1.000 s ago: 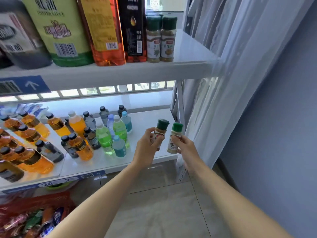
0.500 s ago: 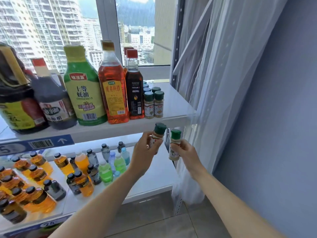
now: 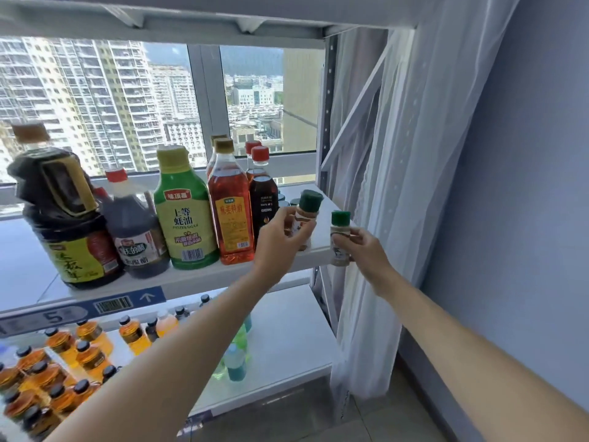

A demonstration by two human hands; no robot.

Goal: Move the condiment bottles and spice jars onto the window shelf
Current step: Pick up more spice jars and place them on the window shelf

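A: Item one?

B: Left hand (image 3: 280,240), fingers wrapped round a green-capped spice jar (image 3: 304,218). I see it raised above the right end of the window shelf (image 3: 204,275), roughly upright, tipped slightly right.

A: Item two?

B: Right hand (image 3: 363,247), pinching a second green-capped jar (image 3: 340,237) by its body. It hangs upright just off the shelf's right front corner, beside the white curtain (image 3: 398,186). The two jars are near each other, not touching.

A: Shelf stock?

B: From the left I count: a dark soy jug (image 3: 63,218), a red-capped vinegar bottle (image 3: 134,231), a green oyster sauce bottle (image 3: 185,218), an amber bottle (image 3: 231,215), a dark red-capped bottle (image 3: 263,199). Behind my left hand, more small jar caps (image 3: 283,200), partly hidden.

A: Below?

B: Lower shelf (image 3: 287,346): small orange drink bottles (image 3: 86,349), plus green and blue ones (image 3: 236,362).
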